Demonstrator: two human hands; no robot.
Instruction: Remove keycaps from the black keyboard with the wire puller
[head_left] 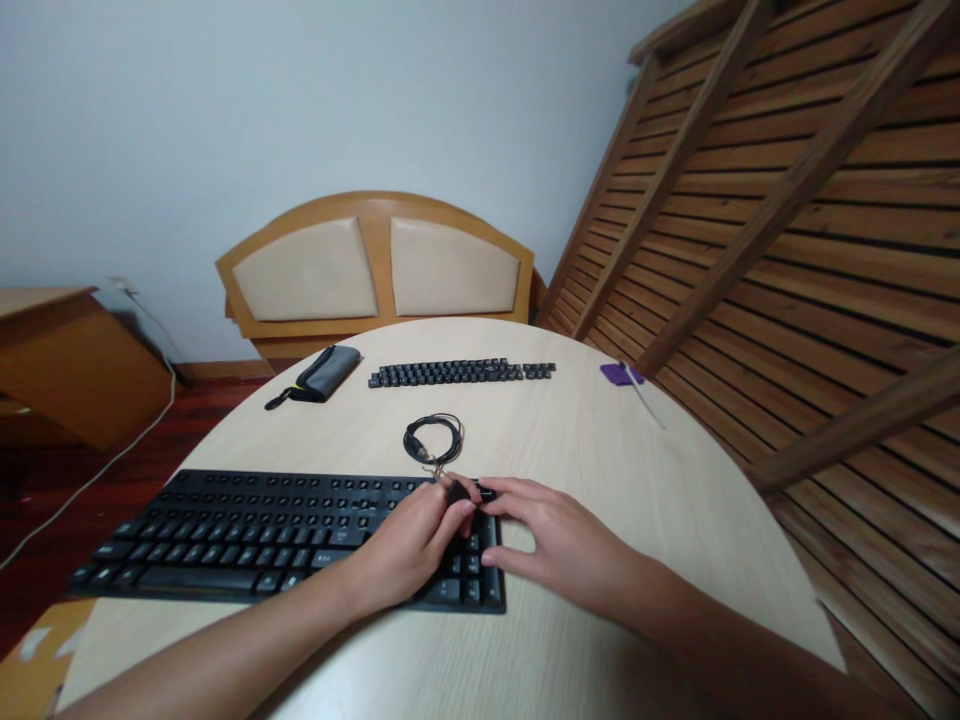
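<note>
A black full-size keyboard [225, 580] lies along the near left of the table, many keycaps gone from its upper rows. Over its right part, my left hand [420, 535] is closed, pinching a small black piece [456, 491] whose kind I cannot make out. My right hand [551, 530] is open, its fingers stretched over the keyboard's right edge, thumb apart from them. Just beyond my left hand lies a coiled black cable [409, 440]. Farther back, loose black keycaps [450, 373] stand in rows on the table.
A grey and black pouch [330, 373] with a strap lies at the back left of the round table [600, 460]. At the back right, a thin white stick [646, 400] rests by a purple cloth [615, 374]. Wooden slats [720, 250] lean close on the right.
</note>
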